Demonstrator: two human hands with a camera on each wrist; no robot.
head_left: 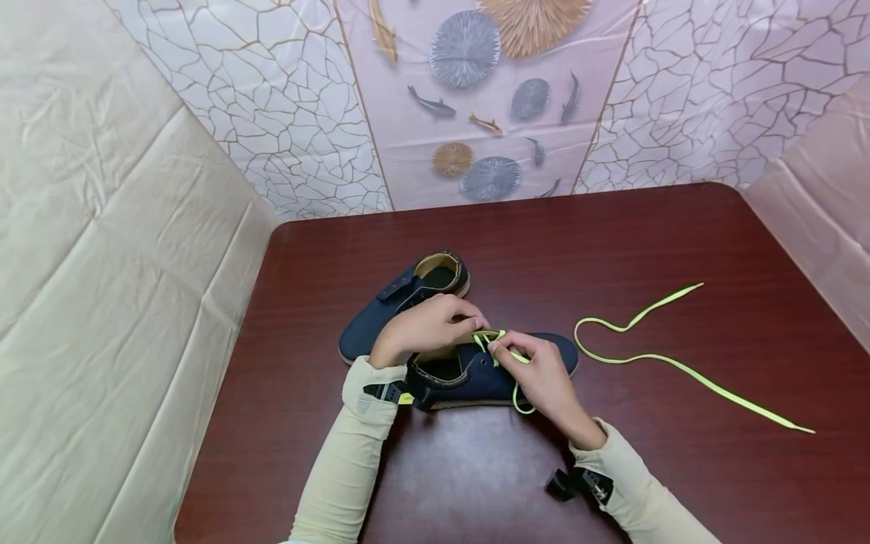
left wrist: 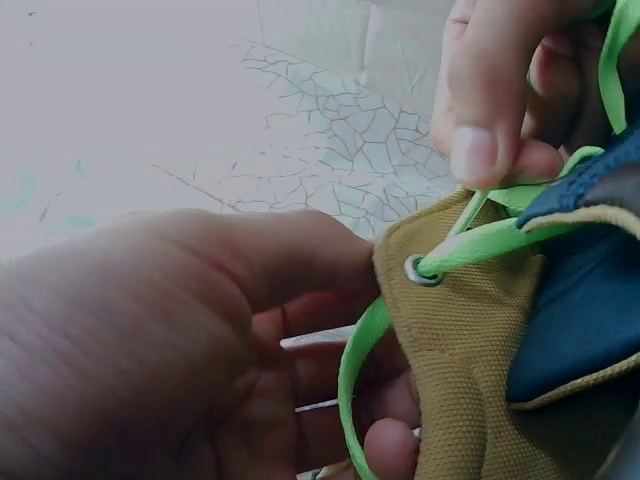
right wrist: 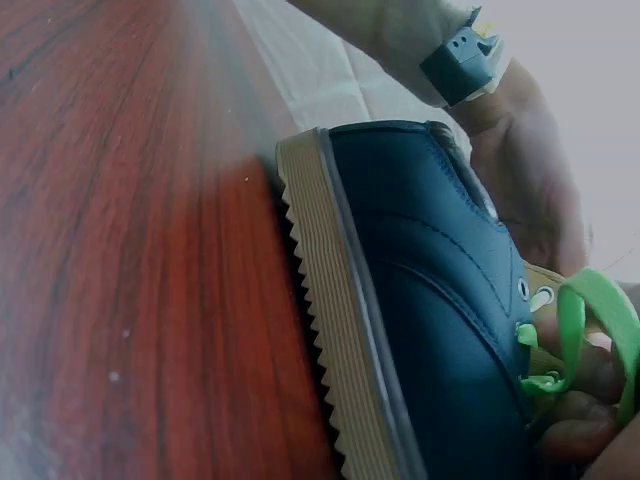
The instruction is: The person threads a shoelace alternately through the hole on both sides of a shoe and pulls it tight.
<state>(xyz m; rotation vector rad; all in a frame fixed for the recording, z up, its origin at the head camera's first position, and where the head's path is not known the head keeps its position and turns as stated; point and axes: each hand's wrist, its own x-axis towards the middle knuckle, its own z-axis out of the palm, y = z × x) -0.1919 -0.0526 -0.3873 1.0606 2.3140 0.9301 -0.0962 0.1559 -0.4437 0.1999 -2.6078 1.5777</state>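
Observation:
A navy lace-up shoe [head_left: 485,385] lies sole-down on the table, toe pointing right. My left hand [head_left: 431,326] reaches over its opening. In the left wrist view, thumb and fingers hold the edge of the tan-lined eyelet flap [left wrist: 455,310]. A neon green shoelace [left wrist: 490,243] runs through a metal eyelet there, and a loop hangs beside those fingers. My right hand [head_left: 544,374] pinches the lace between thumb and index finger, close over the flap. The right wrist view shows the shoe's side, its ridged tan sole [right wrist: 335,300] and lace at the near eyelets.
A second navy shoe [head_left: 370,325], with no lace visible, lies behind and left. Another green lace [head_left: 652,357] is spread in curves on the right of the brown table [head_left: 680,249]. Patterned and plain cloth walls [head_left: 476,136] stand around the table's back and sides.

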